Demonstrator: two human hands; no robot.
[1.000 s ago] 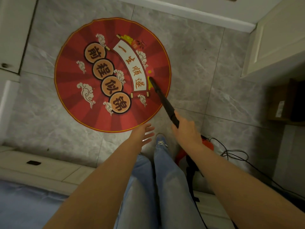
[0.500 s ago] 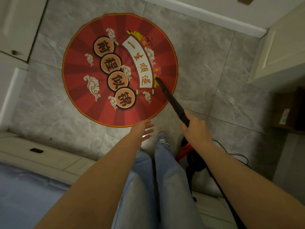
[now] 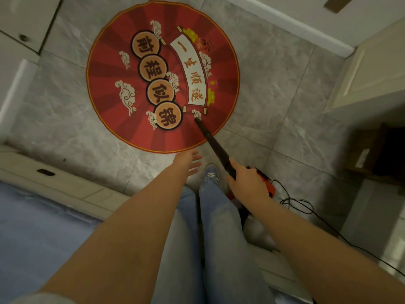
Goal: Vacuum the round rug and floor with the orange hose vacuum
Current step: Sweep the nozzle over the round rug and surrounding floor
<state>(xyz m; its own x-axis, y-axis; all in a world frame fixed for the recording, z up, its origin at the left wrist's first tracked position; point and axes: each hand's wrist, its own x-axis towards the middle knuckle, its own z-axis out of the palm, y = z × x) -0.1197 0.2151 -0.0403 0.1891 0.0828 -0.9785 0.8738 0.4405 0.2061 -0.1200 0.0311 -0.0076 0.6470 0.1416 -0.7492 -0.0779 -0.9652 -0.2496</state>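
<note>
Right hand [image 3: 243,183]: grips black wand [image 3: 213,142].
Wand tip: on red rug [image 3: 114,69], near edge.
Left hand [image 3: 188,161]: fingers spread, holding nothing.

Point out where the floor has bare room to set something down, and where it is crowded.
Bare tile lies right of the round rug, up to the cream cabinet. More shows left of the rug, toward the white door. It is crowded by the right hand: the orange vacuum, its black cord and the black wand.
</note>
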